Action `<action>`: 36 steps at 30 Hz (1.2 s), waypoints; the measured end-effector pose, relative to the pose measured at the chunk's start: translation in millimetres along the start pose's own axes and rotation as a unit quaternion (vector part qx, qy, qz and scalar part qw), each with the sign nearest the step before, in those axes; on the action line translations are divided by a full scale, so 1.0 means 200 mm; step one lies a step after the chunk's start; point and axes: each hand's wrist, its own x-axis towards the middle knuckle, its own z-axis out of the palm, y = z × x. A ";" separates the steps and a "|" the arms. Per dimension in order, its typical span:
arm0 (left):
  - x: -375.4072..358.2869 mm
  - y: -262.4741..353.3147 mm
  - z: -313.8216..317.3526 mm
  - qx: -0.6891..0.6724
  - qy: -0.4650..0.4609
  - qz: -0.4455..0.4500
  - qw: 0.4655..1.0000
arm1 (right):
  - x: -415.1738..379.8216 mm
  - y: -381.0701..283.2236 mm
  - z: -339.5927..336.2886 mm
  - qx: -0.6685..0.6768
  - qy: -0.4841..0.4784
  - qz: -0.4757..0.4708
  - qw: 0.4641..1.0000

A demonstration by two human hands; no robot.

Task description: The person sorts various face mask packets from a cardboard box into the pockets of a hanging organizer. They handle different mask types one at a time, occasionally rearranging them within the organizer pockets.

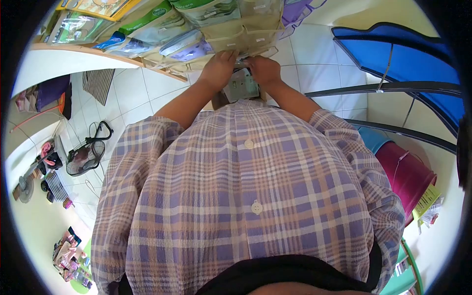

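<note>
My left hand [219, 71] and my right hand [266, 71] are close together at the lower edge of a beige hanging pocket organizer [223, 37]. Both hands are closed, with the fingers bent in towards each other. A small greyish, shiny piece [242, 63] shows between them; what it is I cannot make out. Just below my hands is a pale box-like thing [244, 84], partly covered by my shirt. Packets [184, 45] fill the organizer's clear pockets above my left hand.
Blue panels with black frames [393, 59] stand at the right, above a dark pink bucket [400, 169]. A black fan [86, 157] is on the white tiled floor [142, 88] at the left. A wooden edge [162, 71] runs beside the organizer.
</note>
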 end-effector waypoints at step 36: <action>0.00 -0.09 0.12 -0.203 0.137 -0.141 0.959 | 0.01 0.06 -0.08 0.226 0.059 0.104 0.967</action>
